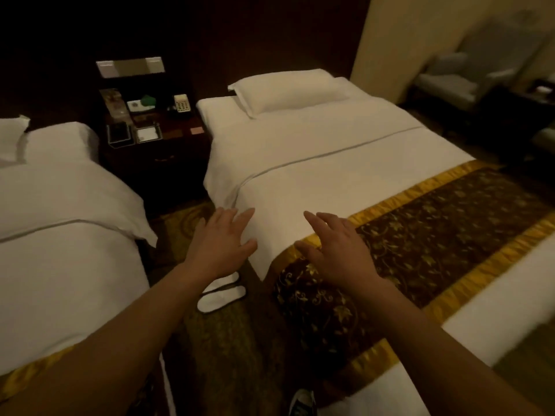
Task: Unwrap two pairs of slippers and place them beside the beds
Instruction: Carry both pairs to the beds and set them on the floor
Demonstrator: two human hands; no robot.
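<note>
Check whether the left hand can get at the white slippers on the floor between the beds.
Probably yes: the slippers lie on carpet beneath the left hand, which is open and empty; nothing shows between them, though the forearm hides part.

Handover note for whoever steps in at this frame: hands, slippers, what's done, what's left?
Left hand open, empty, above a corner of the right bed.
Right hand open, empty, over the bed runner.
One unwrapped pair of white slippers lies on the carpet beside the right bed: done.
Second pair not in view; probably left to unwrap and set by the left bed.
</note>
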